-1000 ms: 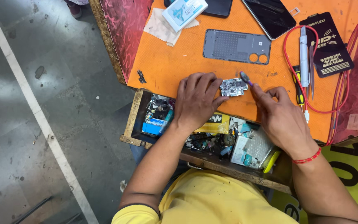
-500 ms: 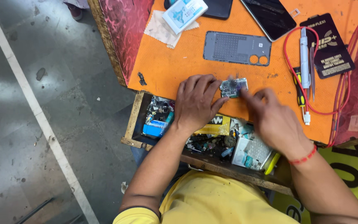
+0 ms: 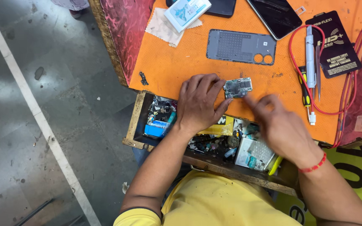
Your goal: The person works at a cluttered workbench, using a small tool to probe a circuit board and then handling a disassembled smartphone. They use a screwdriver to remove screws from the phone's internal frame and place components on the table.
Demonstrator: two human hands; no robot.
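circuit board (image 3: 238, 88) | small, grey-green, rect. | flat on orange mat, near front edge

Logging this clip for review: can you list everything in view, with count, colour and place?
Circuit board: one, grey-green, on the mat between the hands.
Work mat: one, orange, covers the bench top.
Phone back cover: one, grey, above the board.
Phones: two, dark, at the mat's top edge.
Small box: one, white and blue, top middle.
Cloth: one, white, under the box.
Cable: one, red, right side.
Dark card: one, black, top right.
Screwdriver: one, black and yellow, right of the board.
Drawer: one, wooden, open, full of small parts.
Left hand: fingertips on the board's edge.
Right hand: blurred, beside the board, red wrist thread.
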